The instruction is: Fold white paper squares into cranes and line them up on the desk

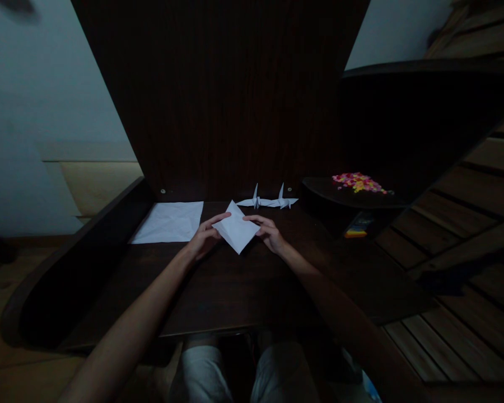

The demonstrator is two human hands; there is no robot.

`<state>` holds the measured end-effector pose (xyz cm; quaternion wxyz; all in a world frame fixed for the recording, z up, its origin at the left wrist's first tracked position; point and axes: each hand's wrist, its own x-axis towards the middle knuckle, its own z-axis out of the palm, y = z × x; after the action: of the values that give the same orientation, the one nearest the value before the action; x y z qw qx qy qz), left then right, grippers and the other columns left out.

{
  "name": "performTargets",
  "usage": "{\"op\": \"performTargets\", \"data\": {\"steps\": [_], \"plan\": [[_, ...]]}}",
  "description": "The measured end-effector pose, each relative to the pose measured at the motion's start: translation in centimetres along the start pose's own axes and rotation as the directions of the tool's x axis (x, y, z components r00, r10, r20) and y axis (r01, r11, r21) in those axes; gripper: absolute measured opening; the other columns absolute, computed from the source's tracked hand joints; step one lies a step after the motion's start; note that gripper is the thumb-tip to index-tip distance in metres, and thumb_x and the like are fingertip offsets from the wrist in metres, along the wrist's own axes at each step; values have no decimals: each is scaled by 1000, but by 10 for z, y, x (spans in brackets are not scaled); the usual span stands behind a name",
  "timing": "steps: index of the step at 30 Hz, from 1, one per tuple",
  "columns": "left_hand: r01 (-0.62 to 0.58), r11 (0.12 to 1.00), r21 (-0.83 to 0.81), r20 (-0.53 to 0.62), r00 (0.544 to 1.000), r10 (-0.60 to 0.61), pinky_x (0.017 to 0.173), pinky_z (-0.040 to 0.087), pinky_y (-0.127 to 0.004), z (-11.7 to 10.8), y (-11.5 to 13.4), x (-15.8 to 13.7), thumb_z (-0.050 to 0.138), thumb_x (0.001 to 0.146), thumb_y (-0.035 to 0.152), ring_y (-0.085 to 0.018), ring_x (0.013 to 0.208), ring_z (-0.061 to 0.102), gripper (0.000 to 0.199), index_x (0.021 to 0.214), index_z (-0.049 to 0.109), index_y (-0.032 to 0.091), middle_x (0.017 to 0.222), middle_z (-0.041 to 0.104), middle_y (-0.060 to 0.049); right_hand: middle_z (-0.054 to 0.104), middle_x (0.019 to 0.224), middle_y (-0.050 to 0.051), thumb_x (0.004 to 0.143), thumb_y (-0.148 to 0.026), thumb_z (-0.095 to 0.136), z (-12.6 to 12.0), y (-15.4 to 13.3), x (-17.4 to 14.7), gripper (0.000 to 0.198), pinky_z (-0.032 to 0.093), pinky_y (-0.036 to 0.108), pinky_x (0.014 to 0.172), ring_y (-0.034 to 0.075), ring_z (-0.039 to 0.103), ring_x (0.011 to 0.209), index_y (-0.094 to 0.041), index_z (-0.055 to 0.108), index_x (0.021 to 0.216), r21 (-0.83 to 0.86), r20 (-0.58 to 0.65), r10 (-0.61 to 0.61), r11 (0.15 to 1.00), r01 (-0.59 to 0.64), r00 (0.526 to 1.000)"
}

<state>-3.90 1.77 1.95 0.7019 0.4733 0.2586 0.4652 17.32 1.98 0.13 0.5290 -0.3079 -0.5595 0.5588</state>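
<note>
A folded white paper, diamond-shaped with one corner pointing toward me, is held between both hands above the dark wooden desk. My left hand pinches its left side, the thumb and fingers closed on the edge. On the opposite side my right hand grips the right edge, fingertips lying on the upper face. Just behind stand two white origami cranes, a left one and a right one. Flat on the desk to the left lies a white sheet with faint creases.
A small raised shelf on the right bears a heap of pink, red and yellow bits. Beneath it sits a yellow-orange object. A tall dark panel rises behind the desk, and a raised side board borders the left.
</note>
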Motion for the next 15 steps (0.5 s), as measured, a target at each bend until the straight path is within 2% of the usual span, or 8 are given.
{"op": "performTargets", "data": {"steps": [8, 15], "plan": [[-10, 1000, 19, -16, 1000, 10, 83, 42, -32, 2, -3, 1, 64, 56, 9, -22, 95, 57, 51, 106, 64, 15, 101, 65, -8, 68, 87, 1, 50, -17, 46, -1, 3, 1, 48, 35, 26, 63, 19, 52, 78, -20, 70, 92, 41, 6, 2, 999, -3, 1000], [20, 1000, 3, -17, 1000, -20, 79, 43, -28, 2, 1, -2, 58, 57, 11, -20, 93, 57, 50, 107, 64, 15, 102, 65, -7, 67, 89, 0, 54, -16, 52, 1, 4, 1, 41, 37, 28, 71, 19, 53, 84, -21, 70, 90, 3, -32, 16, 1000, -16, 999]]}}
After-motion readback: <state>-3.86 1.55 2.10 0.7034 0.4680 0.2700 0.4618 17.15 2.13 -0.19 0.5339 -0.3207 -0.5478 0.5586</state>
